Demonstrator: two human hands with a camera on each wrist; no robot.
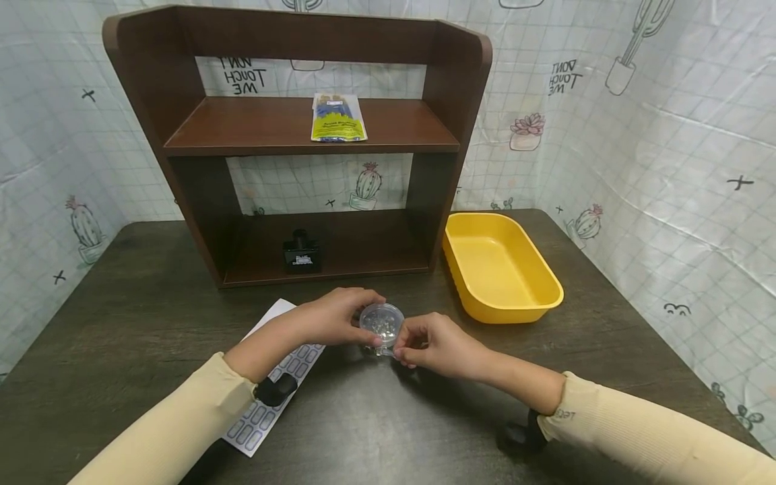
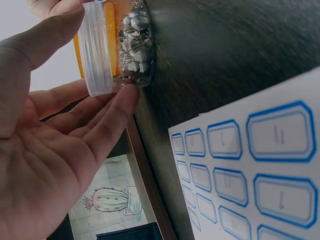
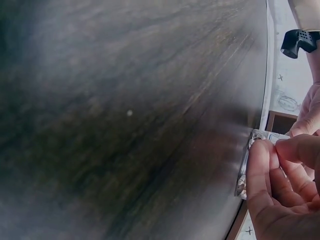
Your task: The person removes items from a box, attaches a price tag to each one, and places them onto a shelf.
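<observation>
A small round clear plastic jar (image 1: 382,322) with a translucent lid (image 2: 97,50) stands on the table, holding several silvery thumbtacks (image 2: 136,42). My left hand (image 1: 338,318) grips it from the left, thumb at the near side and fingers round the far side. At the jar's near right side, my right hand (image 1: 445,345) pinches a small white label with a blue edge (image 3: 273,137) between thumb and fingertips. The label lies against the jar's side, mostly hidden by the fingers. Under my left forearm lies a white sheet of blue-bordered labels (image 2: 232,150).
A brown two-tier shelf (image 1: 303,149) stands behind the hands. On it are a yellow-and-blue packet (image 1: 338,120) and a black bottle (image 1: 301,254). A yellow tray (image 1: 515,313) sits at the right. Printed cloth (image 1: 679,202) surrounds the dark table (image 1: 376,431).
</observation>
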